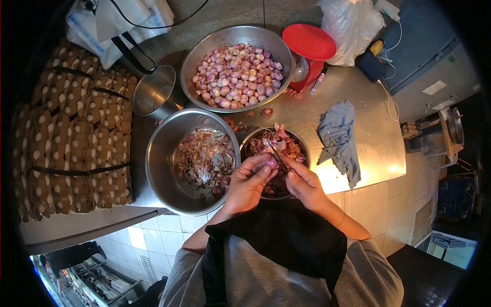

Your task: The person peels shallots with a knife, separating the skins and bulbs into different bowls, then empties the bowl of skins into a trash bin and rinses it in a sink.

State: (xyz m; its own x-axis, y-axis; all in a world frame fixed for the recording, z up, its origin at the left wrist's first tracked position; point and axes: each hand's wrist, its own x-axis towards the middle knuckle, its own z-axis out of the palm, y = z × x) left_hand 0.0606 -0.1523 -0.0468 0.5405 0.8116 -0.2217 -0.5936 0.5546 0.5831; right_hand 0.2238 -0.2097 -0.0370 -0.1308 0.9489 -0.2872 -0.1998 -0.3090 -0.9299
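Pinched in my left hand (pixel 248 183) is a small pink-purple shallot (pixel 272 163). My right hand (pixel 305 183) grips a small knife (pixel 275 151), its blade against the shallot. Both hands are over a metal bowl (pixel 306 147) holding reddish skins and peelings. To the left, a large steel basin (pixel 152 169) contains dry roots, skins and a few unpeeled shallots (pixel 218 191). Behind them stands a wide colander (pixel 187 56) full of peeled shallots (pixel 236 77).
A steel pot (pixel 156 94) stands left of the colander, beside stacked egg trays (pixel 82 138). On the right are a red scale (pixel 309 46), a marker (pixel 317 83), a blue-grey cloth (pixel 340 138) and plastic bags (pixel 350 28). A person (pixel 76 256) shows at lower left.
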